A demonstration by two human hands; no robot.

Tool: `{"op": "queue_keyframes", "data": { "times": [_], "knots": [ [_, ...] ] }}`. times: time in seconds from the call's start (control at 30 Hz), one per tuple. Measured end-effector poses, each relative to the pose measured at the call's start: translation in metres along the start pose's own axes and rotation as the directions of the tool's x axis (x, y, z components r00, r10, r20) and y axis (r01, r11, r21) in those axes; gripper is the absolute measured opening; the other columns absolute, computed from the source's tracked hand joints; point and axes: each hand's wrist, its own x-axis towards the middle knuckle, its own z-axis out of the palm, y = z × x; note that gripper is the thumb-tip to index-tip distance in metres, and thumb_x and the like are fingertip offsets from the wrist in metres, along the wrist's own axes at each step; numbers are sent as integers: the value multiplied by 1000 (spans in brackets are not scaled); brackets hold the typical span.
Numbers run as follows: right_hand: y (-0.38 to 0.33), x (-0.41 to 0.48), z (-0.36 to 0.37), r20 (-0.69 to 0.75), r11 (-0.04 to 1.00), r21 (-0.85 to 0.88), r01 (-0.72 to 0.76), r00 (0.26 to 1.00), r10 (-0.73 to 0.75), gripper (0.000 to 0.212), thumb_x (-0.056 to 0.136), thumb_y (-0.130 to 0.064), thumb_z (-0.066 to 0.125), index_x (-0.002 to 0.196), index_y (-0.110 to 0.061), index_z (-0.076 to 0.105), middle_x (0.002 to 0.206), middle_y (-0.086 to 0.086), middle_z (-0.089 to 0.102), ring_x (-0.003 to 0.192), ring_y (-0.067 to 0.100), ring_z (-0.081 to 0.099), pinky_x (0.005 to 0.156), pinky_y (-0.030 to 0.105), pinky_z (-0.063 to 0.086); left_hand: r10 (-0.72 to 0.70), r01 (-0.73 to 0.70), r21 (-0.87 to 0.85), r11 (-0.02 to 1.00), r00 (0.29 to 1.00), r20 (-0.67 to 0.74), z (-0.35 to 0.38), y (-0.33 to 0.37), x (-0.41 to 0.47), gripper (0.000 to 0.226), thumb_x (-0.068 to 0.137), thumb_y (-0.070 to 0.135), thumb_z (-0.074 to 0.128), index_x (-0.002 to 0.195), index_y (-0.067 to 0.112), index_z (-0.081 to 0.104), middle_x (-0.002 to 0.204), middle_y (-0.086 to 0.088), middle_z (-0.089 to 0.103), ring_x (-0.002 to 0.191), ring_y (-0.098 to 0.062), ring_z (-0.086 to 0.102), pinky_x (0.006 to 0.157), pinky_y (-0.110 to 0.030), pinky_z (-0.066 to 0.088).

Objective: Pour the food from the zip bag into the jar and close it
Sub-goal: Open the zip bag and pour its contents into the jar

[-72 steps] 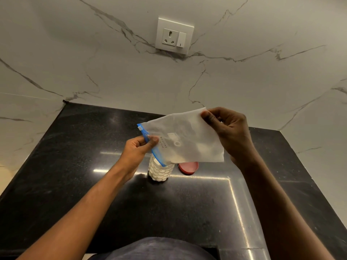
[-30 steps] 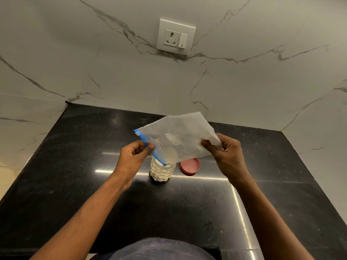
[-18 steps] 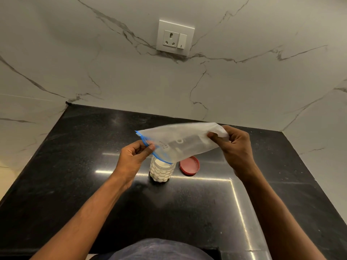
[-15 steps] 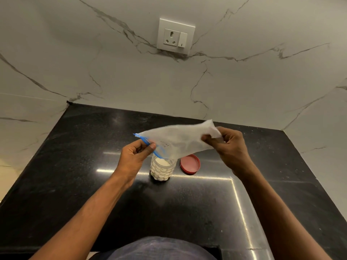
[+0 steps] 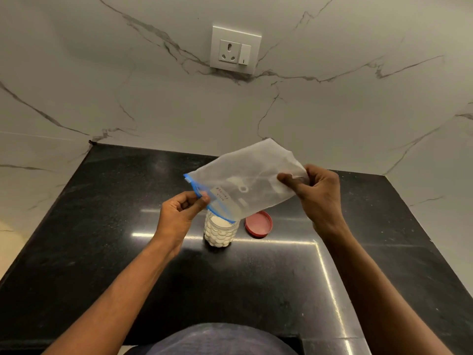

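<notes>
A frosted zip bag (image 5: 245, 180) with a blue zip strip hangs tilted above the counter, its mouth pointing down over a clear dimpled jar (image 5: 220, 233) filled with white food. My left hand (image 5: 179, 213) pinches the blue zip edge right above the jar's open mouth. My right hand (image 5: 317, 196) grips the bag's raised bottom end. The bag looks flat, with little or nothing inside. A red lid (image 5: 259, 224) lies on the counter just right of the jar.
The black polished counter (image 5: 102, 252) sits in a corner of white marble walls. A wall socket with a switch (image 5: 235, 49) is on the back wall above. The counter's front edge is near my body.
My right hand has dropped from high to lower, then shaken the bag's bottom end up and down. The bag's far corner now stands higher again. The left hand and jar stayed put.
</notes>
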Motion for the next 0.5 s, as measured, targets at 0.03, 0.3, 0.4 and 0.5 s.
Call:
{"op": "queue_keyframes", "data": {
  "times": [0.03,0.3,0.4,0.5],
  "knots": [
    [0,1,-1,25,1000,-13,-2,1000,2,31,84,-34,85,89,-5,75,85,14,76,80,36,74,69,51,63,2,-2,-5,1000,1000,-6,0,0,-1,15,92,5,73,106,7,76,89,4,82,79,1,74,67,-11,55],
    [-2,0,1,70,999,-34,17,997,-15,18,83,-20,85,92,-6,78,88,12,78,81,34,73,75,52,63,7,-7,-16,1000,1000,-1,-1,-3,1,17,92,5,73,109,4,76,93,-1,80,75,1,72,65,-11,53],
    [-2,-1,2,17,999,-36,8,1000,-8,25,82,-28,86,91,-6,76,87,12,77,82,35,74,73,50,64,6,-6,-14,1000,1000,0,0,-1,2,18,91,4,73,109,3,76,93,-1,81,77,0,74,66,-11,54],
    [-2,-2,5,149,995,-97,27,989,-13,15,88,-23,80,96,-10,77,92,5,78,86,25,76,79,44,65,2,-3,-35,999,1000,-8,-1,-2,2,18,91,4,74,109,4,76,93,1,81,81,-1,74,69,-11,54]
  ]
}}
